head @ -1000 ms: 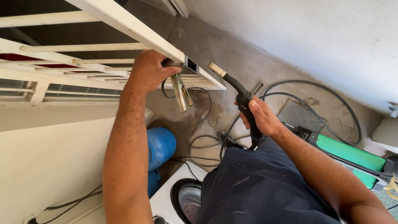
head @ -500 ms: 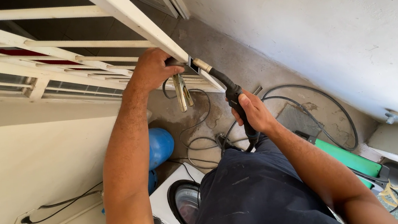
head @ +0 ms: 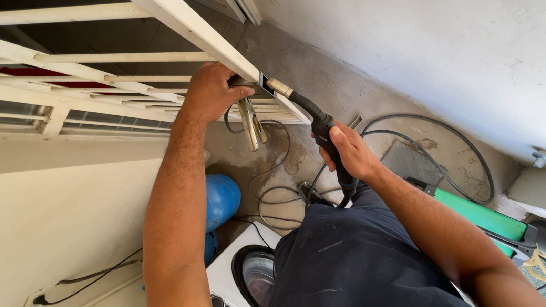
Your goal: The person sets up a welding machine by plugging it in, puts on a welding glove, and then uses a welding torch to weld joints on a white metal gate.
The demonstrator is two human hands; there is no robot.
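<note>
torch: black welding torch (head: pixel 324 141), nozzle end pushed up against the white bar right by a small dark plate (head: pixel 263 84); handle runs down and to the right, so the long axis goes diagonally from the bar back toward the person

right hand: right hand (head: pixel 351 153) is wrapped tight round the torch handle, fingers closed on it, sitting lower right of the tip

left hand: left hand (head: pixel 210 93) is curled shut over the white metal bar (head: pixel 184 24) just left of the torch tip, close beside it but the gap's too small to say if they touch

which hand's nearer: left one is way closer to the tip, right one sits back along the handle

clamp: a metal clamp (head: pixel 250 123) hangs down from the frame just below the left hand

frame: the white grille (head: pixel 35 78) of thin bars spreads out to the left

cable: black hose (head: pixel 422 128) loops across the concrete floor (head: pixel 348 89) behind the right hand

other stuff: blue cylinder (head: pixel 221 198) and a white machine with round window (head: pixel 247 281) down by the legs, green box (head: pixel 486 217) off to the right
</note>
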